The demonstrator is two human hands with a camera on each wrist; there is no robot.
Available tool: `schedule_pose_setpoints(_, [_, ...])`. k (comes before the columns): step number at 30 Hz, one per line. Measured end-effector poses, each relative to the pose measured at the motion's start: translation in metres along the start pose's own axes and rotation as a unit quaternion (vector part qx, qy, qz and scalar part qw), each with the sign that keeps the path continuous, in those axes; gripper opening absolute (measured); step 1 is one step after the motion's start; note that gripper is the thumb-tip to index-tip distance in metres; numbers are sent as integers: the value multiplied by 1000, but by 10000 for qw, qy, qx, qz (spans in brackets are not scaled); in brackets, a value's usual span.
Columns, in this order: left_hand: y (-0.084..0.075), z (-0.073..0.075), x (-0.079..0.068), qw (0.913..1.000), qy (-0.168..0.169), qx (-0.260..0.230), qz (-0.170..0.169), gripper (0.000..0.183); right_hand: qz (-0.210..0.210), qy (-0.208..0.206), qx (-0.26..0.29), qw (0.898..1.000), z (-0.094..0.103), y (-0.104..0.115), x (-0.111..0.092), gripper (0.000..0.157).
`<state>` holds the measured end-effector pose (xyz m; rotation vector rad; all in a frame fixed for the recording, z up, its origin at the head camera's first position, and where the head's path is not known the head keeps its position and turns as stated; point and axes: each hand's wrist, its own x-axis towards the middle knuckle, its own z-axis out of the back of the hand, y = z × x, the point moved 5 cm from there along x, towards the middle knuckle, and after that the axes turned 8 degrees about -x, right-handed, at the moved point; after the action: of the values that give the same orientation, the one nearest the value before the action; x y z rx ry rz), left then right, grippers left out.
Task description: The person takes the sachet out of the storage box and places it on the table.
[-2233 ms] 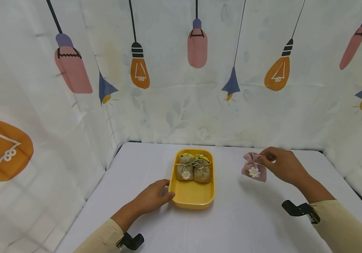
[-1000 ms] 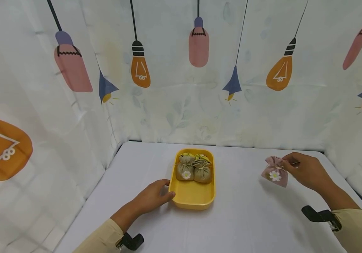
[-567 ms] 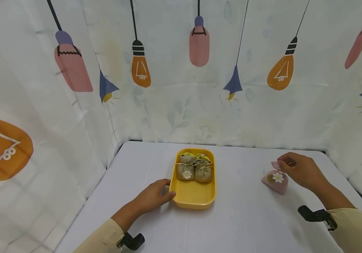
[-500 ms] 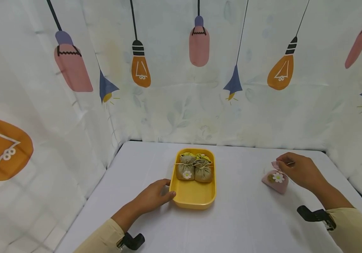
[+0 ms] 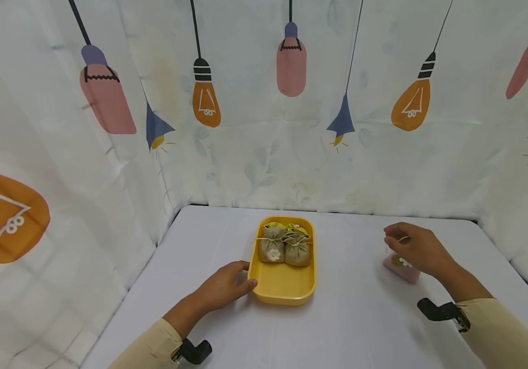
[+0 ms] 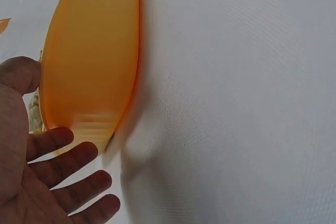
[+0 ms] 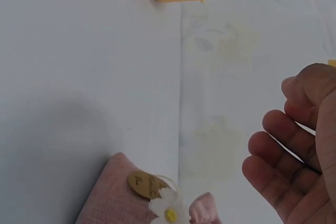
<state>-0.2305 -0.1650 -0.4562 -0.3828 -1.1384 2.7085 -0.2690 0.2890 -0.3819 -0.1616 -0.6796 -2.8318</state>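
Note:
My left hand [image 5: 220, 287] rests at the near left side of a yellow tray [image 5: 284, 284], the thumb touching its rim. In the left wrist view the fingers are spread and fairly straight along the tray's outer wall [image 6: 94, 45]. Right of the tray, a pink drawstring pouch [image 5: 407, 275] with a white flower sits on the table. My right hand [image 5: 418, 251] is above the pouch, partly hiding it in the head view. The right wrist view shows its fingers loosely bent with nothing between them, apart from the pink pouch [image 7: 113, 198], which bears a small brown tag [image 7: 143, 183].
Inside the tray's far half are two beige pouches, one with a white flower [image 5: 273, 254] and one plain [image 5: 298, 253]. Yellow patterned cloth [image 5: 298, 229] shows behind them. The white-covered table [image 5: 347, 318] is backed by a curtain [image 5: 255, 169] printed with lamps.
The right hand carried the pink pouch rightward, set it down on the table and let go, then moved slightly left. The left hand stayed at the tray.

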Motion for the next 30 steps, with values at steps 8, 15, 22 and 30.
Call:
schedule_pose_setpoints(8, [3, 0, 1, 10000, -1, -15, -7, 61, 242, 121, 96, 9996, -13, 19, 9, 29])
schedule_pose_setpoints(15, [0, -1, -1, 9999, 56, -81, -57, 62, 402, 212, 247, 9987, -22, 36, 15, 26])
schedule_pose_setpoints(22, [2, -1, -1, 9999, 81, -88, -34, 64, 650, 180, 364, 9971, -33, 51, 22, 26])
schedule_pose_setpoints(30, [1, -1, 0, 10000, 70, 18, -38, 64, 634, 229, 237, 9974, -50, 66, 31, 26])
